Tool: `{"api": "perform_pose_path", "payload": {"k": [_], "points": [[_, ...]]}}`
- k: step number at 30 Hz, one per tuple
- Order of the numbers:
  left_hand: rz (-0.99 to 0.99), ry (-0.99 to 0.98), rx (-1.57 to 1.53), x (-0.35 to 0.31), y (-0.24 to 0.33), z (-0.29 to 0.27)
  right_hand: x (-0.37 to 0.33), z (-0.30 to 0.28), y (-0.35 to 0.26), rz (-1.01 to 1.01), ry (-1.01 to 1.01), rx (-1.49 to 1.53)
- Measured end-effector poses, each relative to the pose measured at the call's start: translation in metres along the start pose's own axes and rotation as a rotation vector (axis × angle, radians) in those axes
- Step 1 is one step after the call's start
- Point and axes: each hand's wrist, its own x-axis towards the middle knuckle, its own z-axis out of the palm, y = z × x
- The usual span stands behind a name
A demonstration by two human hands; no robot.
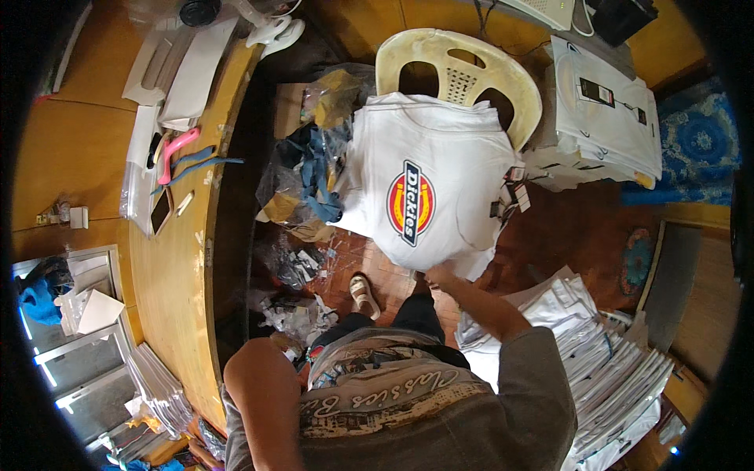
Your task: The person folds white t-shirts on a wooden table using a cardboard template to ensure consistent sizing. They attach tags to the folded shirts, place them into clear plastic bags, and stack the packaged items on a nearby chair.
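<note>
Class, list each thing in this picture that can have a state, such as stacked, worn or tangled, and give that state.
White shirts: laid on the chair, print up
Chair: upright, seat covered
Right hand: at the shirts' near edge, grip unclear
Pink-handled tool: lying flat
Blue strips: tangled
White bundles: piled, edges staggered
Sandal: worn

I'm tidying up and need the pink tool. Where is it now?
In the head view, the pink tool lies at the left, on the wooden table, beside the blue strips.
</note>
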Motion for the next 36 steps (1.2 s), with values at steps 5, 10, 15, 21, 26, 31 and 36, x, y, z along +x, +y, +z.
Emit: {"api": "perform_pose_path", "payload": {"k": [5, 10, 15, 21, 26, 31, 36], "points": [[-0.090, -0.088, -0.040, -0.021, 0.015, -0.049, 0.016, 0.054, 0.030, 0.121, 0.212, 0.652], [-0.225, -0.148, -0.164, -0.054, 0.022, -0.109, 0.040, 0.086, 0.040, 0.292, 0.541, 0.978], [-0.345, -0.263, -0.273, -0.087, 0.026, -0.162, 0.051, 0.114, 0.013, -0.020, 1.375, 0.533], [-0.480, -0.404, -0.328, -0.124, 0.025, -0.173, -0.071, -0.093, -0.176, -1.079, 1.108, 1.122], [-0.530, -0.521, -0.394, -0.143, 0.005, -0.127, -0.077, -0.222, -0.214, -0.512, 0.823, 1.532], [-0.558, -0.603, -0.387, -0.156, -0.017, -0.066, -0.077, -0.269, -0.229, -0.483, 0.931, 1.782], [-0.594, -0.661, -0.377, -0.159, -0.034, -0.021, -0.181, -0.323, -0.167, -0.733, 1.247, 1.037]]}}
